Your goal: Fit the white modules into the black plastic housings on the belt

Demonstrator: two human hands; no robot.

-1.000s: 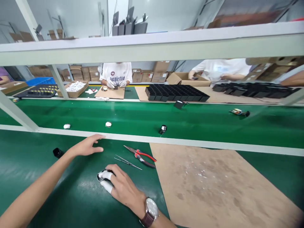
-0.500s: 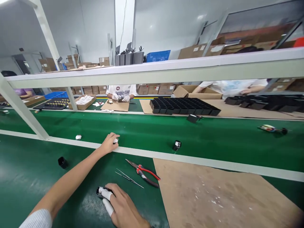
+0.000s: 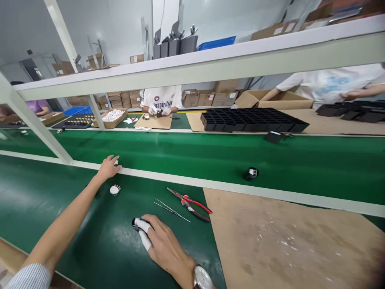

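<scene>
My left hand (image 3: 110,167) reaches over the white rail at the belt's near edge, fingers spread around a small white part (image 3: 116,162) that they partly hide. Just this side of the rail, a round white part with a small circuit board (image 3: 114,189) lies on the green bench. My right hand (image 3: 164,243), with white covers on two fingers, is closed on a small black plastic housing (image 3: 136,224) low over the bench. Tweezers (image 3: 172,211) and red-handled long-nose pliers (image 3: 191,204) lie beyond my right hand.
Another black housing (image 3: 251,173) stands on the green belt (image 3: 186,154). A stained cardboard sheet (image 3: 288,241) covers the bench at right. Across the belt are black trays (image 3: 252,119), a box of white parts (image 3: 112,116) and co-workers. A slanted post (image 3: 45,128) rises at left.
My left hand has moved left along the rail; a round white part now lies on the bench near it. The right hand still grips the black housing. The view has shifted.
</scene>
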